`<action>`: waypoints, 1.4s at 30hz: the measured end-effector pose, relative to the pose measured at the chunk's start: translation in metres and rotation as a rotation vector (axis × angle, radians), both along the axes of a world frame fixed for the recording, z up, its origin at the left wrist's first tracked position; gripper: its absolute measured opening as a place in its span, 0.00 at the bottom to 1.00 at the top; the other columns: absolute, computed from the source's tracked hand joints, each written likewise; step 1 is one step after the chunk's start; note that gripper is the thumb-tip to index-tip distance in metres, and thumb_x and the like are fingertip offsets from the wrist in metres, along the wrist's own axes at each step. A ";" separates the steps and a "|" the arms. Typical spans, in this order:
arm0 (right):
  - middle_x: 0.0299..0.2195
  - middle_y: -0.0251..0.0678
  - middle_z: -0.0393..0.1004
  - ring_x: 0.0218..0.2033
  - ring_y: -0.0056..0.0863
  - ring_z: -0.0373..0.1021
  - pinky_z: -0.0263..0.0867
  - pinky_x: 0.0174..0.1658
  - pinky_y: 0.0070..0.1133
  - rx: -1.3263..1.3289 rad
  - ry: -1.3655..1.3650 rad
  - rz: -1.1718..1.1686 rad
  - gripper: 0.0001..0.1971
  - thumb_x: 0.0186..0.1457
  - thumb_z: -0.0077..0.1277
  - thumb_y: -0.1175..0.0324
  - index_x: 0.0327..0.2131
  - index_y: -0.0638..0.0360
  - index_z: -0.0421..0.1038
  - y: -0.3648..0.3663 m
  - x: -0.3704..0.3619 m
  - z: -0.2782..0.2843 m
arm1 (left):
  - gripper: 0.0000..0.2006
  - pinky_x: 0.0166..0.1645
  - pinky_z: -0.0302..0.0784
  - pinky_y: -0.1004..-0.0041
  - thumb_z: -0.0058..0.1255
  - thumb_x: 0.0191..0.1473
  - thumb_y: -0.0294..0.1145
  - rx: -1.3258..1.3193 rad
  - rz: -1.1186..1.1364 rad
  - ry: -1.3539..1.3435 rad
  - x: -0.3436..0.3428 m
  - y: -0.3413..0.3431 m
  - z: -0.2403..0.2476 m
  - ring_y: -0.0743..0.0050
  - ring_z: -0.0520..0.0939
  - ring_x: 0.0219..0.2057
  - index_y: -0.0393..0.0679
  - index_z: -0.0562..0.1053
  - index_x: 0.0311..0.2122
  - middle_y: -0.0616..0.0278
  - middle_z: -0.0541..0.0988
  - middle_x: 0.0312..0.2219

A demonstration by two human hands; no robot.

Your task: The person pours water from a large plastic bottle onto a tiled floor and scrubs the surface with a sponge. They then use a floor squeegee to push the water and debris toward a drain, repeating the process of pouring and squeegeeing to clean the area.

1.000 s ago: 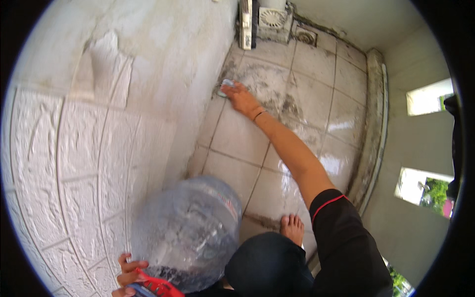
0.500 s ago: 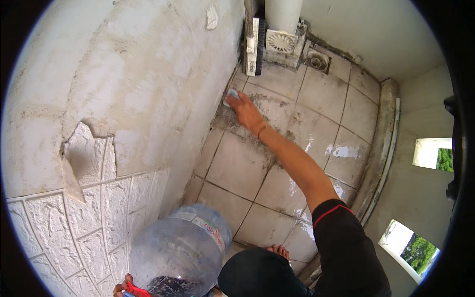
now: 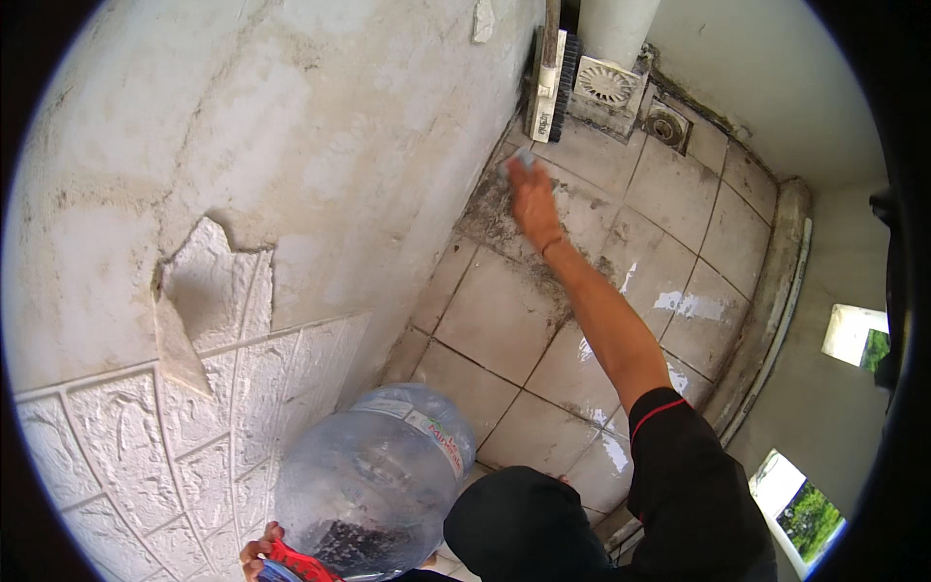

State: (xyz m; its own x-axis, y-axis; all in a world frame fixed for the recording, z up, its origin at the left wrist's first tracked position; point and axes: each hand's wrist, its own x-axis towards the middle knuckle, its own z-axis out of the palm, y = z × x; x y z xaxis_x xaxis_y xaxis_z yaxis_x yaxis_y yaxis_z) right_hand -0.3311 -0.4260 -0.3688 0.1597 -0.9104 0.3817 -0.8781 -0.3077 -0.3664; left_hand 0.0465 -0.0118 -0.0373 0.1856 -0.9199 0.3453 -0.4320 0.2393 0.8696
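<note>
One pale sponge (image 3: 525, 157) is clamped in our right hand (image 3: 535, 206). Our left hand (image 3: 258, 552) grips a red thing (image 3: 300, 563) by the jug (image 3: 373, 470).

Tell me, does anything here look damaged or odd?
Yes. On the left wall, the white brick-patterned covering is torn into a jagged peak, with a flap peeling loose. Dark grime also smears the floor tiles near the right hand, unlike the paler ones around.

A brush (image 3: 549, 92) is ahead of the right grip (image 3: 533, 206); a bottle (image 3: 373, 470) sits ahead-right of the left grip (image 3: 260, 551).
</note>
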 end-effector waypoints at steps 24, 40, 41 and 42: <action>0.55 0.29 0.70 0.62 0.36 0.57 0.50 0.67 0.28 0.117 -0.140 0.811 0.25 0.47 0.49 0.74 0.52 0.57 0.70 0.170 0.139 -0.059 | 0.32 0.60 0.56 0.32 0.60 0.48 0.51 -0.045 -0.037 0.056 -0.012 0.008 0.004 0.46 0.63 0.61 0.52 0.63 0.55 0.56 0.56 0.63; 0.57 0.41 0.66 0.58 0.49 0.60 0.53 0.64 0.36 0.028 -0.081 -0.175 0.30 0.44 0.46 0.84 0.55 0.56 0.66 0.020 -0.136 -0.042 | 0.32 0.58 0.59 0.38 0.58 0.46 0.56 -0.024 -0.039 -0.015 -0.019 -0.003 0.012 0.48 0.68 0.54 0.48 0.63 0.51 0.55 0.60 0.55; 0.57 0.41 0.66 0.59 0.49 0.59 0.51 0.65 0.36 0.062 -0.059 -0.205 0.30 0.44 0.45 0.84 0.56 0.57 0.66 0.035 -0.172 -0.035 | 0.33 0.58 0.59 0.39 0.58 0.46 0.57 -0.014 -0.025 -0.024 -0.020 -0.006 0.011 0.48 0.69 0.53 0.48 0.63 0.50 0.55 0.61 0.53; 0.58 0.41 0.66 0.60 0.48 0.58 0.49 0.66 0.36 0.053 -0.070 -0.247 0.30 0.45 0.44 0.84 0.56 0.57 0.65 0.055 -0.201 -0.029 | 0.33 0.58 0.60 0.40 0.58 0.45 0.58 -0.003 -0.012 -0.032 -0.022 -0.008 0.011 0.49 0.70 0.52 0.47 0.63 0.50 0.55 0.62 0.52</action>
State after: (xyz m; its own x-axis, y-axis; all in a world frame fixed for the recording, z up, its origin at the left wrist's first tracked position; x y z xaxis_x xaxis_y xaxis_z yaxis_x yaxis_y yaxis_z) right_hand -0.5319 -0.3710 -0.3983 -0.0947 -0.9374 0.3351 -0.8963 -0.0661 -0.4384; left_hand 0.0249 -0.0196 -0.0268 0.1630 -0.9212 0.3534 -0.4569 0.2470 0.8545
